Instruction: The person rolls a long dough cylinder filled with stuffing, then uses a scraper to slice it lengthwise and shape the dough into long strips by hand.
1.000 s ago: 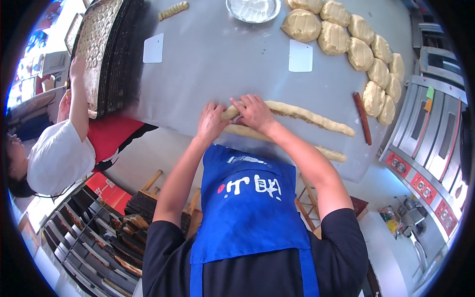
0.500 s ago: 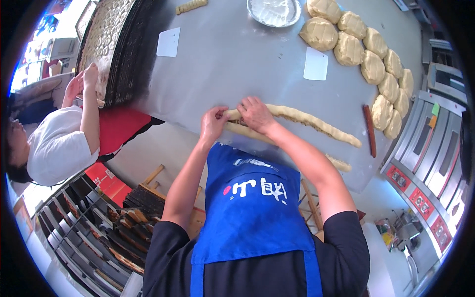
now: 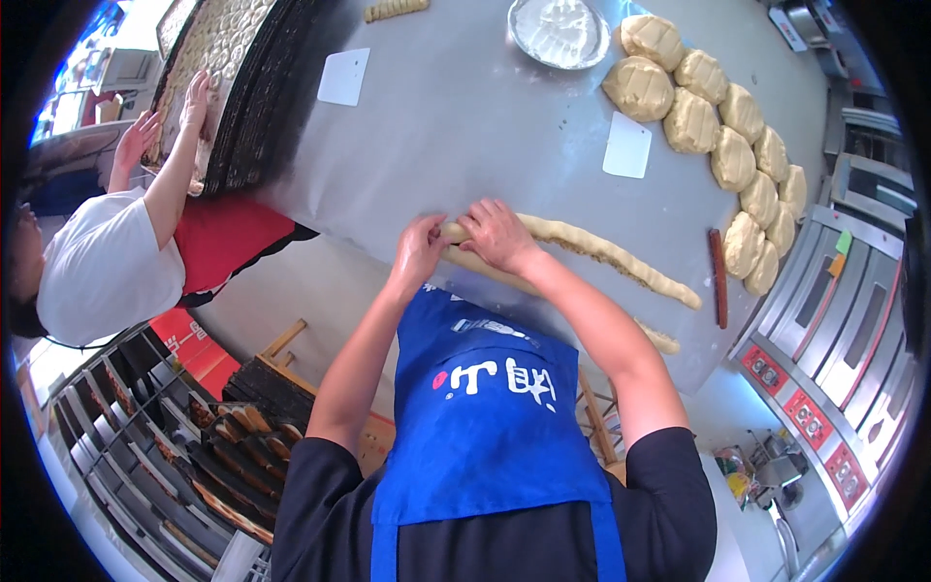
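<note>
A long pale dough rope (image 3: 621, 256) with a darker filling showing along its seam lies across the near part of the metal table. My left hand (image 3: 420, 250) pinches its left end between thumb and fingers. Just to the right, my right hand (image 3: 497, 236) curls over the same rope, its fingers bent round the dough. A second dough strip (image 3: 493, 271) runs nearer to me along the table edge, partly covered by my right forearm; its far end shows beyond the arm.
Several large dough lumps (image 3: 690, 121) are grouped at the right. Near them are a flour bowl (image 3: 560, 31), a white scraper (image 3: 627, 145) and a brown rolling pin (image 3: 718, 278). Another scraper (image 3: 343, 77) lies left. A co-worker (image 3: 112, 262) stands beside stacked trays (image 3: 250, 107).
The view has shifted slightly. Both my hands remain at the rope's left end, the right hand's fingers a little more bunched. The co-worker's hands have moved apart and farther over the tray.
</note>
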The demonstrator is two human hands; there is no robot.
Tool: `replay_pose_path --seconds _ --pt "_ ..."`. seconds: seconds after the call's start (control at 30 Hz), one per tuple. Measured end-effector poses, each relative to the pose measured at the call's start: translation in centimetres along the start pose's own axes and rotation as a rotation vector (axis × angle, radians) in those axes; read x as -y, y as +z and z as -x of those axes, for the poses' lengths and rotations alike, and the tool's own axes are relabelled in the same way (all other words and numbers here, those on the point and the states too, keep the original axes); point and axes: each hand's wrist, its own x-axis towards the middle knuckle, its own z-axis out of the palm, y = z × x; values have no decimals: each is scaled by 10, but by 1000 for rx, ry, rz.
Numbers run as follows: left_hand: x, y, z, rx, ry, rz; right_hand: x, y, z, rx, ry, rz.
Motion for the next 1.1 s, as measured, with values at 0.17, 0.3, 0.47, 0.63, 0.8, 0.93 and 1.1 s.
replay_pose_path --seconds 0.17,0.3,0.47,0.63,0.8,0.93,1.1 --pt "13 4 28 -32 -119 2 -14 -13 0 35 16 -34" --pt "-3 13 30 -134 -240 173 -111 -44 18 -678 765 512" --pt "3 29 24 -209 -127 40 -183 -130 27 -149 1603 340" --pt "-9 35 34 -314 -299 283 -197 -112 42 -291 1198 -512" --pt "-3 39 41 -351 -260 171 -116 -129 49 -544 937 -968" --pt "2 42 49 -389 -271 183 -3 -116 26 -68 391 -373" --pt "-3 40 52 -395 -347 259 43 -77 -5 20 -105 -205"
